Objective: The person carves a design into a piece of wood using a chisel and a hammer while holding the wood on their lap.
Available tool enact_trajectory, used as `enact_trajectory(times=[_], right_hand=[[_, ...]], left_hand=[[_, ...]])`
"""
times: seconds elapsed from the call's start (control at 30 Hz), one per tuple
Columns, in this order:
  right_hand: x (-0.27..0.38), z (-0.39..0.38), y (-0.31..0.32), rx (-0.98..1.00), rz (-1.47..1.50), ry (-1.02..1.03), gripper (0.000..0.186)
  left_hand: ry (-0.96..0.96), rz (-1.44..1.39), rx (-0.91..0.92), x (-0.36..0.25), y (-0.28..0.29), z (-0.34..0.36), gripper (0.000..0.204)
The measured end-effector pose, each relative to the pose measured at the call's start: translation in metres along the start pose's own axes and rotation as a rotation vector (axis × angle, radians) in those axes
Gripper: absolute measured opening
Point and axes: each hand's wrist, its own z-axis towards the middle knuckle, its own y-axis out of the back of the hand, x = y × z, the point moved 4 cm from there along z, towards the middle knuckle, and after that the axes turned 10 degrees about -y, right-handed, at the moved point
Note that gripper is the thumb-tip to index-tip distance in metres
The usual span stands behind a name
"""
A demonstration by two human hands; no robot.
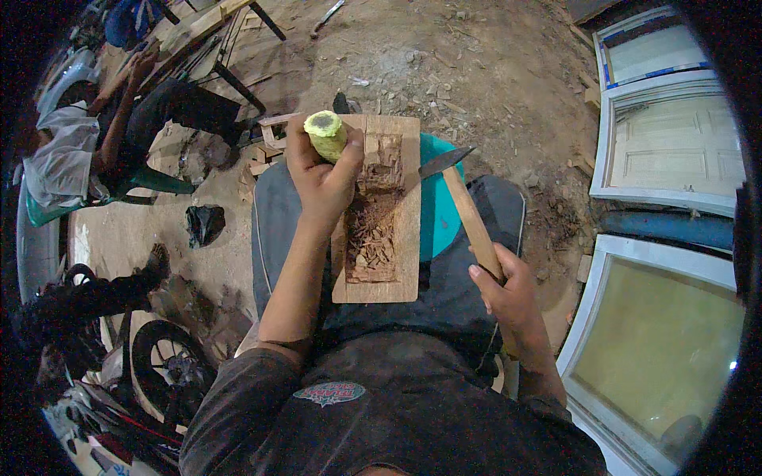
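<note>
My left hand (325, 178) grips an upright chisel handle (324, 131) wrapped in yellow-green, over the upper left of a wooden board (406, 238). The board has a carved rectangular recess full of wood chips (371, 250); the blade is hidden by my hand. It lies across my lap over a teal object (439, 210). My right hand (508, 289) holds a hammer (468, 202) by its wooden handle, its dark pointed head beside the board's upper right edge.
A co-worker (67, 155) sits at upper left near a workbench (214, 24). A black bag (205, 224) lies left of me, with a motorbike (171, 365) behind it. White framed window sashes (659, 143) lean at the right. Scrap and shavings litter the dirt floor (381, 63).
</note>
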Motion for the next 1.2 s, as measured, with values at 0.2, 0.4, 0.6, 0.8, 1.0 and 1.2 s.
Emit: enact_trajectory(times=[0.2, 0.4, 0.6, 0.8, 1.0, 1.2], right_hand=[[0.000, 0.000, 0.001, 0.010, -0.005, -0.018, 0.029], [0.004, -0.003, 0.001, 0.020, -0.022, -0.021, 0.029], [0.002, -0.004, 0.003, 0.017, 0.055, -0.025, 0.028], [0.031, -0.017, 0.001, 0.053, 0.223, 0.009, 0.015], [0.030, -0.023, -0.001, 0.047, 0.141, 0.015, 0.014], [0.047, -0.032, -0.006, 0.016, 0.084, 0.135, 0.021]], left_hand=[[0.093, -0.001, -0.055, -0.002, -0.001, -0.002, 0.030], [-0.012, 0.012, -0.033, -0.005, -0.002, -0.002, 0.033], [-0.297, 0.346, 0.055, -0.014, -0.013, -0.001, 0.032], [-0.132, 0.099, 0.014, -0.003, -0.018, 0.000, 0.030], [-0.244, 0.331, 0.116, -0.020, -0.024, 0.013, 0.020], [-0.155, 0.324, 0.018, -0.007, -0.013, 0.014, 0.019]])
